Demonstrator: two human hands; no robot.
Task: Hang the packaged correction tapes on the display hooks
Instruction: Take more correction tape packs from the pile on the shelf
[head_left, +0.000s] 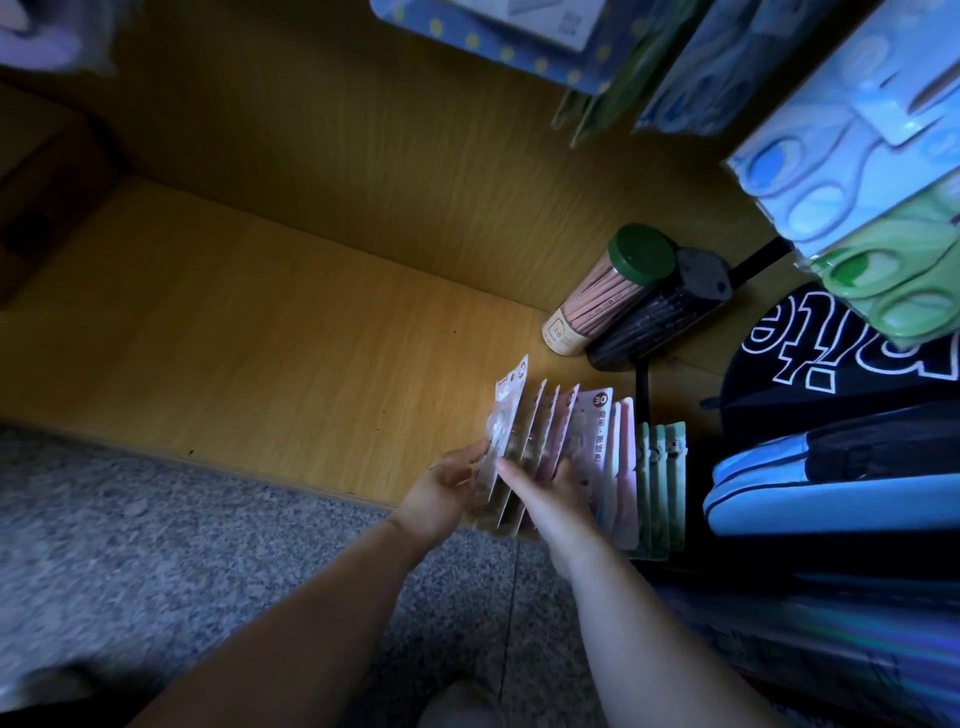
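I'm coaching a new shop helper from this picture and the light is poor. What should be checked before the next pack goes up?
1. Left hand grips the front pack: ok.
2. Right hand holds the pink packs fanned apart: ok.
3. Pack tops lined up for hanging: cannot tell, too dim.
4. Green packs are beside the hands and not tangled in them: ok.
5. Pencil tube stands apart from the packs: ok.

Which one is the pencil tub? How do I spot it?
Follow the wooden shelf to its back right edge. Two tubs sit there. The pencil tub has a green lid and pinkish pencils; the other tub is all black.
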